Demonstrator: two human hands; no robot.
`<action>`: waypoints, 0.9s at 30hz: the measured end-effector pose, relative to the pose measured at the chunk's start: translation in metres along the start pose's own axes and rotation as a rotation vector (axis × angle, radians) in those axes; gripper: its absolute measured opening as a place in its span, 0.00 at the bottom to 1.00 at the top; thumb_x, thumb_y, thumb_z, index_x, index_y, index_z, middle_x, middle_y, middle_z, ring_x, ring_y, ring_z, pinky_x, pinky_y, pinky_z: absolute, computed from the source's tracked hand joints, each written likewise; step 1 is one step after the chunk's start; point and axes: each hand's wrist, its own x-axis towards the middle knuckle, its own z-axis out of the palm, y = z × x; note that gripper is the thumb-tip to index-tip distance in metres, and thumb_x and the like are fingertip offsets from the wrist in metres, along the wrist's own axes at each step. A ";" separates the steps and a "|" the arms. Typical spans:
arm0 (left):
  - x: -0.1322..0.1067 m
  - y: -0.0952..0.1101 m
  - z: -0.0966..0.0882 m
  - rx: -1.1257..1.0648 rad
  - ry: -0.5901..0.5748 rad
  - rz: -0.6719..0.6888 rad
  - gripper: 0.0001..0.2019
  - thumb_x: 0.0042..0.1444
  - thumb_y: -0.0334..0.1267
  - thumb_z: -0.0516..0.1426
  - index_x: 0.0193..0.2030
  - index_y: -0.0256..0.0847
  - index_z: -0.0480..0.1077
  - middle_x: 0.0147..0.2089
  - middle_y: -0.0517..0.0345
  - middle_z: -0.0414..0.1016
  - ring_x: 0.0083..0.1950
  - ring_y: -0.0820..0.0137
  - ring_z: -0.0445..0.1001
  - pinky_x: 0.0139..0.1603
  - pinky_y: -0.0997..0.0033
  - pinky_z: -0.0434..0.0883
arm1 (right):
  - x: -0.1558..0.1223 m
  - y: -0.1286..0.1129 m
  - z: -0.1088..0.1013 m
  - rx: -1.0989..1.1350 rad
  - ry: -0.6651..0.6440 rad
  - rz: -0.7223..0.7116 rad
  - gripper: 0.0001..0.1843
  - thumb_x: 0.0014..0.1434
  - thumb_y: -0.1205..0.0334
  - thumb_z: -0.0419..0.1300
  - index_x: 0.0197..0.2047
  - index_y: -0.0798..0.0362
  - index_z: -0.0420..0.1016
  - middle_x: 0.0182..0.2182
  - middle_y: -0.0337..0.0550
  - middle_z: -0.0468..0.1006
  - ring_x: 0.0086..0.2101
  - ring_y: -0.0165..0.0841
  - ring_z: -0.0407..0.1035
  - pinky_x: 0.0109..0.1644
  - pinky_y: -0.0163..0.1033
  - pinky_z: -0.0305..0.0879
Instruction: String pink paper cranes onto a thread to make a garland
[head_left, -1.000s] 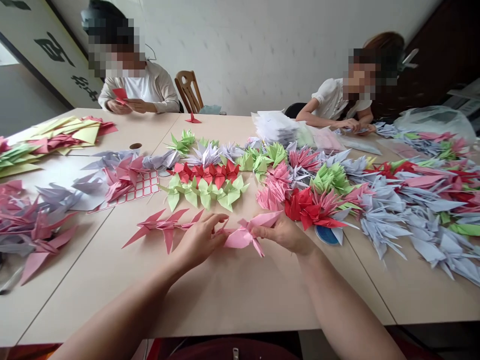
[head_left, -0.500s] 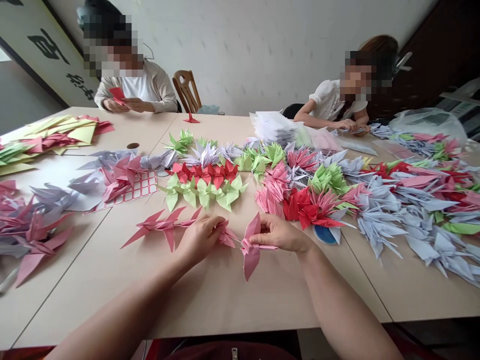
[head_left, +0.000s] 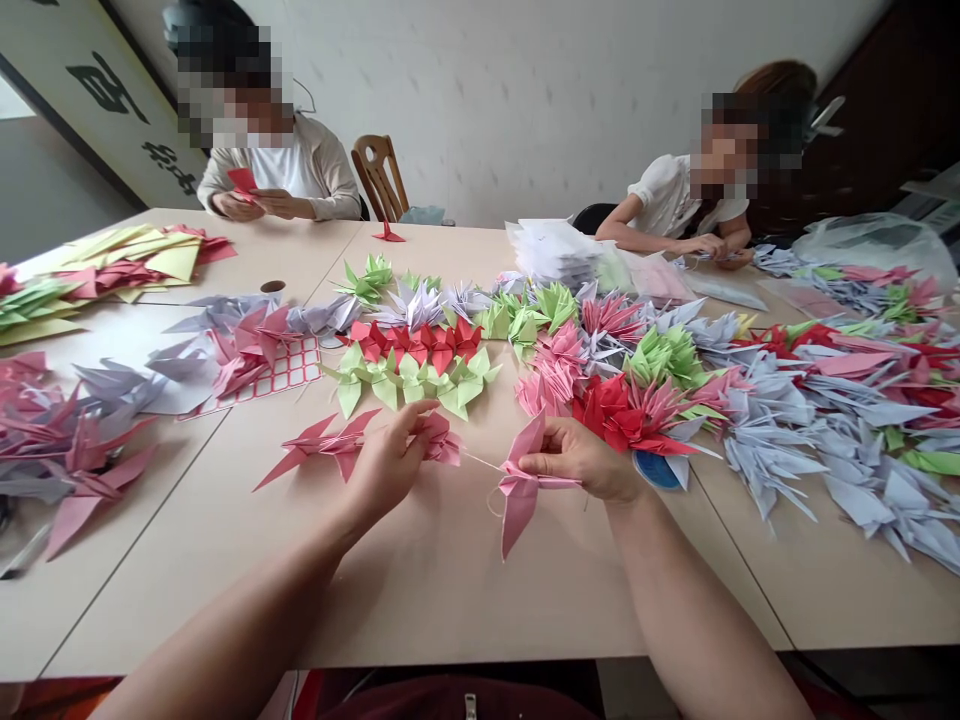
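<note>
My left hand (head_left: 388, 470) is at lower middle of the frame, its fingers (head_left: 420, 415) pinched together on a pink paper crane (head_left: 442, 442), with a darker pink crane (head_left: 322, 445) just beside them. The fingers (head_left: 536, 462) of my right hand (head_left: 577, 460) are clamped on another pink crane (head_left: 520, 490), and a thread (head_left: 480, 465) runs between the two. Both hands are over the tabletop (head_left: 465, 610), just below rows of green and red paper cranes (head_left: 409, 360). At upper left, a person (head_left: 300, 175) holds red paper (head_left: 241, 182).
</note>
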 end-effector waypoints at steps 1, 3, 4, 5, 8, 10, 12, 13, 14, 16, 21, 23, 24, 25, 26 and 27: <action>0.000 0.001 0.000 -0.027 0.002 -0.006 0.16 0.58 0.34 0.50 0.54 0.42 0.65 0.37 0.55 0.79 0.36 0.67 0.76 0.35 0.68 0.72 | -0.001 -0.001 0.000 0.001 0.008 -0.008 0.12 0.52 0.57 0.68 0.34 0.58 0.76 0.31 0.42 0.77 0.32 0.29 0.71 0.35 0.32 0.65; 0.001 0.004 -0.001 -0.061 0.015 -0.008 0.16 0.58 0.35 0.51 0.53 0.42 0.65 0.35 0.57 0.79 0.34 0.68 0.76 0.35 0.68 0.72 | -0.001 -0.002 0.000 -0.014 -0.001 -0.006 0.13 0.52 0.56 0.68 0.33 0.58 0.75 0.30 0.42 0.77 0.32 0.30 0.71 0.34 0.32 0.65; 0.001 0.004 -0.001 -0.069 0.026 -0.009 0.16 0.58 0.36 0.51 0.53 0.42 0.65 0.35 0.57 0.79 0.33 0.68 0.76 0.35 0.68 0.72 | -0.001 -0.003 0.001 -0.037 -0.020 0.005 0.13 0.52 0.55 0.68 0.33 0.58 0.75 0.30 0.42 0.76 0.31 0.30 0.71 0.34 0.33 0.65; 0.001 0.004 -0.001 -0.070 0.038 -0.012 0.16 0.57 0.37 0.52 0.53 0.42 0.65 0.34 0.57 0.79 0.33 0.68 0.76 0.34 0.68 0.72 | -0.001 -0.002 0.002 -0.073 -0.053 0.024 0.14 0.52 0.54 0.67 0.33 0.58 0.75 0.29 0.42 0.76 0.30 0.30 0.70 0.33 0.33 0.65; 0.001 0.004 -0.002 -0.062 0.055 -0.017 0.17 0.58 0.39 0.53 0.53 0.43 0.66 0.35 0.56 0.79 0.33 0.67 0.77 0.34 0.68 0.71 | 0.002 0.001 0.007 -0.185 -0.201 0.081 0.18 0.55 0.49 0.65 0.35 0.58 0.75 0.28 0.41 0.74 0.25 0.27 0.67 0.29 0.32 0.62; 0.000 0.004 -0.001 -0.071 0.040 -0.014 0.17 0.58 0.41 0.53 0.54 0.43 0.66 0.37 0.55 0.80 0.34 0.66 0.78 0.35 0.67 0.72 | 0.005 0.007 0.011 -0.226 -0.245 0.081 0.21 0.57 0.45 0.62 0.37 0.58 0.75 0.29 0.41 0.74 0.26 0.27 0.66 0.29 0.31 0.62; -0.001 0.003 0.000 -0.084 0.025 -0.013 0.16 0.58 0.42 0.54 0.53 0.44 0.66 0.40 0.55 0.80 0.35 0.66 0.78 0.36 0.67 0.72 | 0.011 0.015 0.016 -0.251 -0.153 0.042 0.25 0.59 0.42 0.58 0.40 0.58 0.75 0.32 0.43 0.75 0.31 0.29 0.69 0.33 0.32 0.64; -0.002 0.003 0.001 -0.081 0.024 -0.013 0.16 0.59 0.43 0.54 0.53 0.44 0.66 0.40 0.55 0.80 0.35 0.66 0.78 0.36 0.68 0.72 | 0.014 0.019 0.019 -0.265 -0.074 0.019 0.26 0.60 0.41 0.55 0.41 0.58 0.75 0.34 0.44 0.76 0.34 0.31 0.70 0.37 0.34 0.65; -0.002 0.003 0.001 -0.064 0.034 -0.008 0.16 0.59 0.43 0.54 0.53 0.44 0.67 0.40 0.55 0.80 0.34 0.66 0.78 0.35 0.68 0.72 | 0.017 0.023 0.022 -0.280 0.019 -0.003 0.27 0.62 0.40 0.52 0.43 0.58 0.74 0.36 0.46 0.76 0.37 0.32 0.70 0.40 0.36 0.66; -0.003 0.002 0.003 -0.008 0.073 0.015 0.15 0.59 0.43 0.54 0.52 0.44 0.68 0.40 0.55 0.80 0.34 0.67 0.78 0.35 0.70 0.72 | 0.023 0.030 0.028 -0.310 0.172 -0.034 0.27 0.63 0.41 0.51 0.49 0.57 0.71 0.43 0.49 0.75 0.43 0.35 0.70 0.46 0.38 0.66; -0.005 0.000 0.005 0.062 0.148 0.054 0.14 0.59 0.42 0.54 0.51 0.45 0.69 0.39 0.57 0.79 0.34 0.68 0.76 0.37 0.69 0.72 | 0.027 0.031 0.044 -0.513 0.442 -0.138 0.20 0.59 0.44 0.58 0.41 0.54 0.72 0.42 0.49 0.74 0.41 0.36 0.69 0.41 0.38 0.66; -0.005 0.000 0.006 0.060 0.176 0.055 0.15 0.59 0.41 0.54 0.53 0.45 0.68 0.38 0.58 0.78 0.34 0.69 0.76 0.36 0.69 0.72 | 0.025 0.027 0.051 -0.511 0.406 -0.134 0.21 0.59 0.43 0.58 0.32 0.54 0.72 0.32 0.44 0.75 0.34 0.34 0.70 0.36 0.36 0.65; -0.006 0.000 0.006 0.056 0.183 0.055 0.16 0.59 0.41 0.54 0.54 0.45 0.68 0.38 0.57 0.78 0.35 0.69 0.76 0.36 0.70 0.72 | 0.025 0.026 0.054 -0.474 0.361 -0.116 0.22 0.59 0.42 0.58 0.29 0.54 0.71 0.29 0.43 0.75 0.32 0.33 0.71 0.36 0.36 0.65; -0.006 0.000 0.007 0.051 0.182 0.056 0.16 0.59 0.40 0.54 0.54 0.45 0.67 0.38 0.57 0.77 0.35 0.69 0.76 0.36 0.70 0.72 | 0.024 0.025 0.056 -0.426 0.313 -0.093 0.23 0.58 0.41 0.57 0.29 0.54 0.71 0.28 0.43 0.76 0.31 0.33 0.71 0.35 0.36 0.65; -0.007 0.000 0.007 0.047 0.176 0.059 0.17 0.59 0.40 0.54 0.55 0.45 0.67 0.38 0.58 0.77 0.35 0.69 0.76 0.36 0.70 0.72 | 0.024 0.024 0.058 -0.378 0.266 -0.071 0.24 0.58 0.39 0.57 0.29 0.54 0.71 0.28 0.43 0.77 0.30 0.33 0.72 0.35 0.35 0.65; -0.008 0.001 0.008 0.046 0.167 0.063 0.17 0.60 0.40 0.54 0.55 0.45 0.66 0.38 0.58 0.76 0.35 0.69 0.76 0.36 0.70 0.72 | 0.023 0.024 0.060 -0.337 0.228 -0.057 0.26 0.58 0.38 0.56 0.30 0.55 0.72 0.28 0.44 0.77 0.31 0.33 0.72 0.35 0.35 0.64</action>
